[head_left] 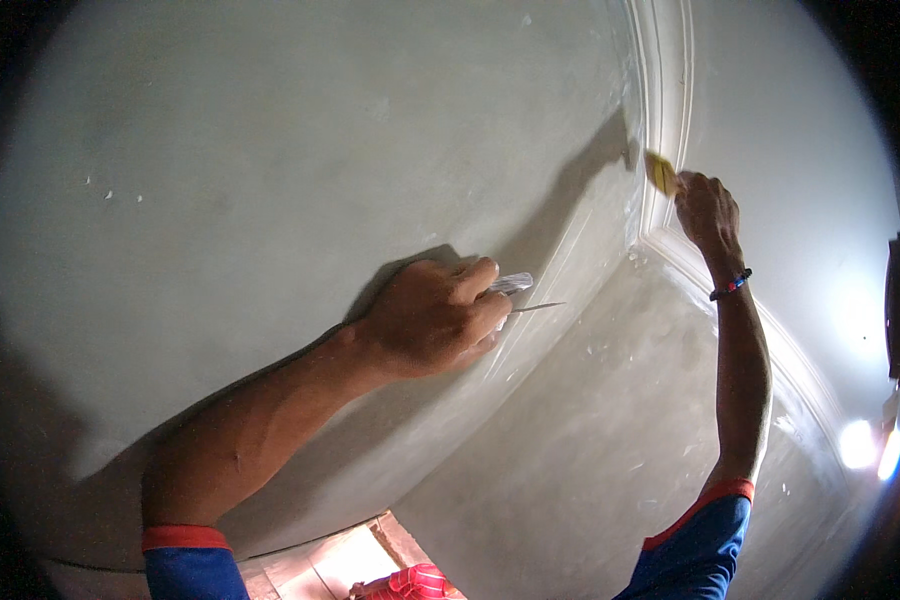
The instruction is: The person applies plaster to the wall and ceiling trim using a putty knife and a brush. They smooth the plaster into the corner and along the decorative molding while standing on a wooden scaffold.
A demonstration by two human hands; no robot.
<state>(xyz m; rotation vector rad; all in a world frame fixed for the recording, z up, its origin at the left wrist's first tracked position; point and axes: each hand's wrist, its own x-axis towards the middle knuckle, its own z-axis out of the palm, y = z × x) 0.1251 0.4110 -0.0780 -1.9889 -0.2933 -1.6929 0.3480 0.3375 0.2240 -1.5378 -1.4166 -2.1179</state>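
Observation:
My right hand [708,212] is raised to the corner where wall meets ceiling. Its fingers close around a small, flat yellow-brown piece [660,173], blurred by motion, which lies over the white moulding [653,75]; whether it touches the moulding I cannot tell. Lower and to the left, my left hand [432,318] is closed in front of the grey wall [220,180]. Out of its fingers stick a piece of clear, shiny plastic [511,284] and a thin, pointed, metal-looking strip [538,307]. The rest of what it holds is hidden in the fist.
A second grey wall [580,400] meets the first at a corner below the moulding. Bright lamps [858,444] shine at the right, near a dark hanging object [897,305]. At the bottom, red checked cloth [415,582] shows beside a bright opening [355,555].

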